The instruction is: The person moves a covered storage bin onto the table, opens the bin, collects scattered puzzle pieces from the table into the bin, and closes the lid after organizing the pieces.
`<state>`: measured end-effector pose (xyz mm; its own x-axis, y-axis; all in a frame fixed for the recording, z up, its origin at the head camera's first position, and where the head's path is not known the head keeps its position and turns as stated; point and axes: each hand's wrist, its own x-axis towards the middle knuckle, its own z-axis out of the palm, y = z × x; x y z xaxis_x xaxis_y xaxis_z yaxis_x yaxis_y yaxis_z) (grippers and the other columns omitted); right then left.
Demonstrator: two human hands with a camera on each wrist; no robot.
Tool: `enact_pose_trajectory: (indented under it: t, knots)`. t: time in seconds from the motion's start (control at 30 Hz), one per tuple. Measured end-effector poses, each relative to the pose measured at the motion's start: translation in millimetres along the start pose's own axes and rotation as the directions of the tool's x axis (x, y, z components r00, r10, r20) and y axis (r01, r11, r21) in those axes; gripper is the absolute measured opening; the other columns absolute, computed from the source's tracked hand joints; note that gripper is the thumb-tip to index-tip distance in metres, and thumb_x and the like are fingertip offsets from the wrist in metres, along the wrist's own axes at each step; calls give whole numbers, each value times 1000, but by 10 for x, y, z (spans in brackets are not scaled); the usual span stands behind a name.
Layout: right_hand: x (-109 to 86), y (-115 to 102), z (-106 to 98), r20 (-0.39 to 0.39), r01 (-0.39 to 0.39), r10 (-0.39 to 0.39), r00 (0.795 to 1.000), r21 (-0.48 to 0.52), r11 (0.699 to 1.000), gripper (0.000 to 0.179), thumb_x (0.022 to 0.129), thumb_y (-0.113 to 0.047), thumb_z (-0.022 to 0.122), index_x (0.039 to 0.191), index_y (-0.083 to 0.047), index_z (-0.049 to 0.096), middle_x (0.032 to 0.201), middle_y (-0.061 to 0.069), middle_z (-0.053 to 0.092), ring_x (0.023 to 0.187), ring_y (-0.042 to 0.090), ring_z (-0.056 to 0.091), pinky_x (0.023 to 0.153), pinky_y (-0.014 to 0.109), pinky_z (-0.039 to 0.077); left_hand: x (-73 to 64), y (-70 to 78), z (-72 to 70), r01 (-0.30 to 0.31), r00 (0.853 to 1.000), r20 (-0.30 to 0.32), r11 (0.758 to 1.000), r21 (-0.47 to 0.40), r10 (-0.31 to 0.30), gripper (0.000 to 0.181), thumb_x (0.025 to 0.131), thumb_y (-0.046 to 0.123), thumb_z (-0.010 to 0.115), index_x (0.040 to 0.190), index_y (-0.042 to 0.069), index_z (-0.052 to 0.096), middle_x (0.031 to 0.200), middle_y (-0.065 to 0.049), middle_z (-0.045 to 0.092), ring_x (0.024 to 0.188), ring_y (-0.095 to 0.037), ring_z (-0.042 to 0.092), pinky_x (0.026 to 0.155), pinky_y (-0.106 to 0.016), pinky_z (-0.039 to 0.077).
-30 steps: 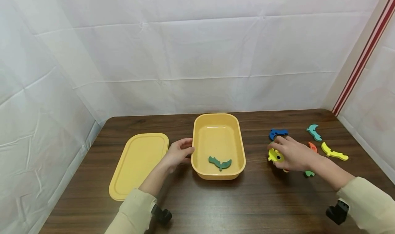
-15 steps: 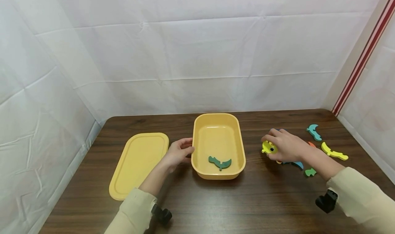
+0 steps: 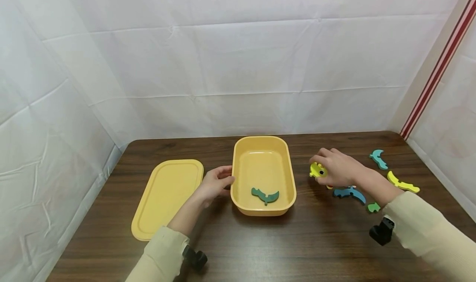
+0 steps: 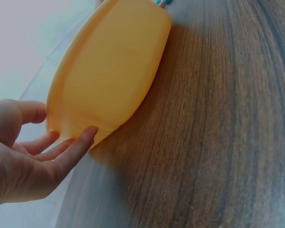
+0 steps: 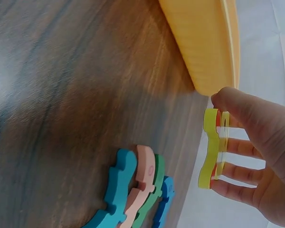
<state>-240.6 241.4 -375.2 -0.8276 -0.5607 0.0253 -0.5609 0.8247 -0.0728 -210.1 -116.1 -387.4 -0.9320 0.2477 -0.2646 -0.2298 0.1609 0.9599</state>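
Yellow toy piece (image 3: 317, 170) pinched by right hand (image 3: 337, 167) over dark table (image 3: 316, 240), white sheet (image 3: 245, 63) far behind; left hand (image 3: 213, 186), fingers loose, touches tub (image 3: 262, 166)

The right hand (image 3: 338, 168) covers part of the bright-yellow piece with a black eye (image 3: 317, 170). The left wrist view hides the inside of the round-cornered yellow plastic box (image 4: 114, 61) and crops its top end; a teal speck (image 4: 167, 2) beyond is too small to identify. The right wrist view's bottom edge cuts the curved teal piece (image 5: 116, 185).
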Motion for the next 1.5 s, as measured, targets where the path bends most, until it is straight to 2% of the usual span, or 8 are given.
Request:
enact_pose_trajectory:
  t: [0.37, 1.0, 1.23, 1.5]
  knots:
    - [163, -77, -104, -8, 26, -26, 1000, 11, 1000, 43, 78, -29, 68, 117, -15, 59, 107, 6, 53, 89, 25, 50, 67, 34, 46, 31, -11, -9, 2, 1000, -4, 1000, 4, -2, 47, 91, 6, 51, 135, -3, 39, 131, -25, 47, 112, -38, 54, 83, -45, 52]
    - [446, -398, -289, -1, 59, -59, 998, -5, 998, 45, 79, -33, 67, 119, -15, 59, 110, 4, 52, 93, 25, 48, 68, 35, 46, 4, 0, -14, 2, 1000, 1, 1000, -4, -2, 48, 91, 7, 51, 136, -4, 38, 132, -26, 45, 113, -39, 53, 86, -48, 50]
    - [537, -512, -326, 10, 79, -78, 997, -20, 997, 45, 79, -34, 66, 119, -15, 58, 110, 4, 52, 94, 26, 49, 70, 36, 46, 210, -236, -43, -14, 999, -40, 1000, -13, 13, 44, 91, 7, 52, 134, 1, 43, 128, -22, 51, 108, -35, 58, 76, -43, 55]
    - [647, -642, -301, 49, 104, -102, 994, -30, 994, 46, 81, -34, 65, 122, -16, 57, 118, 7, 51, 100, 28, 48, 70, 37, 49, 196, -227, -24, -17, 998, -60, 1000, -14, 16, 43, 90, 6, 53, 132, 1, 46, 124, -20, 54, 105, -32, 59, 73, -40, 56]
